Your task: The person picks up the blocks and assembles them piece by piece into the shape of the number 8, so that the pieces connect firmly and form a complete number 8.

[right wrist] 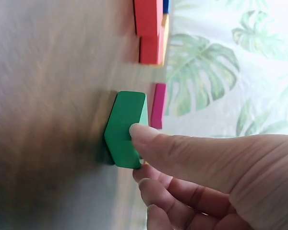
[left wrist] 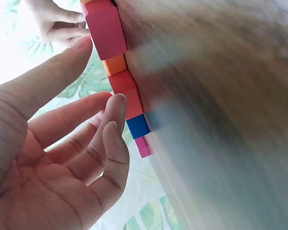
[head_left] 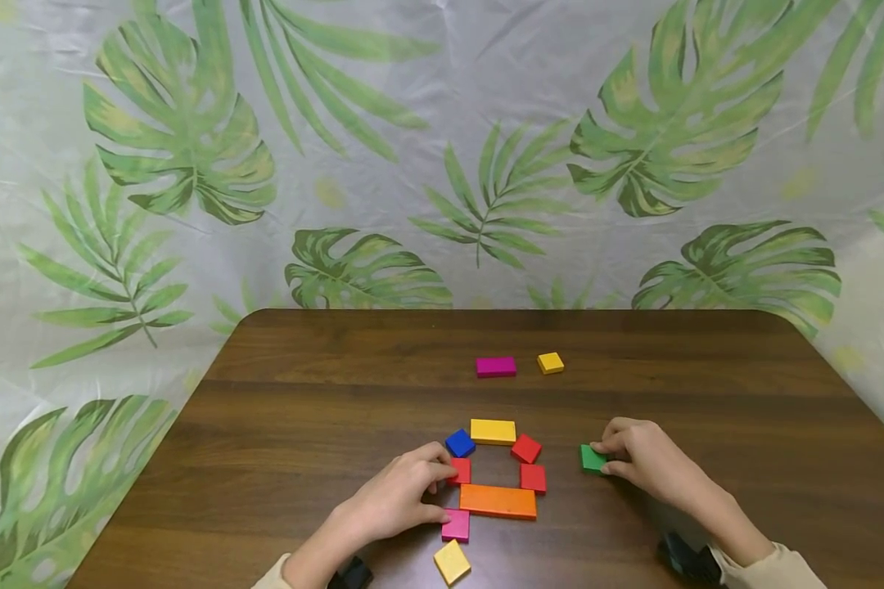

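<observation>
At the ring of flat wooden blocks, my left hand has its fingertips against the left red block. Its thumb tip lies at the pink block, just below the long orange block. In the left wrist view, neither block is enclosed by the spread fingers. To the right of the ring, my right hand pinches a green block between thumb and fingers. The right wrist view shows the thumb on the green block's face, with that block at the tabletop.
A yellow block, a blue one and two red ones complete the ring's outline. Farther back lie a magenta block and a small yellow block. Another yellow block sits near the front of the brown table.
</observation>
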The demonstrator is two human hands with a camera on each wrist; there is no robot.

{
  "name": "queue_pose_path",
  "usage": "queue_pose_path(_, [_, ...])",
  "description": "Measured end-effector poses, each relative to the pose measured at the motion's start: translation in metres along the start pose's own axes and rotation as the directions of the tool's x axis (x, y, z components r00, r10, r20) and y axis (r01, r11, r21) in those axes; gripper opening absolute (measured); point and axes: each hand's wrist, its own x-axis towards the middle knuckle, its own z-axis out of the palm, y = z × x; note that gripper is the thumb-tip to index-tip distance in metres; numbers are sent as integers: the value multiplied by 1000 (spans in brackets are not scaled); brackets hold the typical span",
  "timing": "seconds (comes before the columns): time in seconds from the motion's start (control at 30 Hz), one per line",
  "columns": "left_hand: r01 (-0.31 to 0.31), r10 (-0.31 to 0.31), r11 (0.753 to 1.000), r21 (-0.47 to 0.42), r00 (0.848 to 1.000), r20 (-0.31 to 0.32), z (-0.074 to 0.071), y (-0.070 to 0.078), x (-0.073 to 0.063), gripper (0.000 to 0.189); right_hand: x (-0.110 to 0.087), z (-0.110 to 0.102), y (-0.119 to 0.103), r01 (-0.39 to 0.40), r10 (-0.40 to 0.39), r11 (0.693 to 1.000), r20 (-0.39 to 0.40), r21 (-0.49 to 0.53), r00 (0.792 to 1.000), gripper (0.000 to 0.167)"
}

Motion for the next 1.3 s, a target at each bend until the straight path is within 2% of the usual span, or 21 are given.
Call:
queue_pose_path(0.2, [-2,2,1000,-2,1000,1,0,0,0,42,-10,4,-8,34,-35,998,10,58,999,28])
queue_pose_path(0.43, [-2,2,1000,-5,1000,-2,1,0,0,42,-19,5,-16,98,-109,987,81,125,991,28])
queue_pose_path(0.6, [-9,9,1000,-5,1000,-7,2,0,0,42,-21,9,-22,201,-208,971,44,131,977,25])
queue_pose_path(0.73, [-9,9,1000,-9,1000,-6,1,-1,0,42,-21,14,-29,266,-267,959,-5,98,964,24])
queue_pose_path(1.3, [-14,14,1000,-12,1000,-5,-1,-1,1,43,-22,27,-55,320,-317,937,-48,138,947,21])
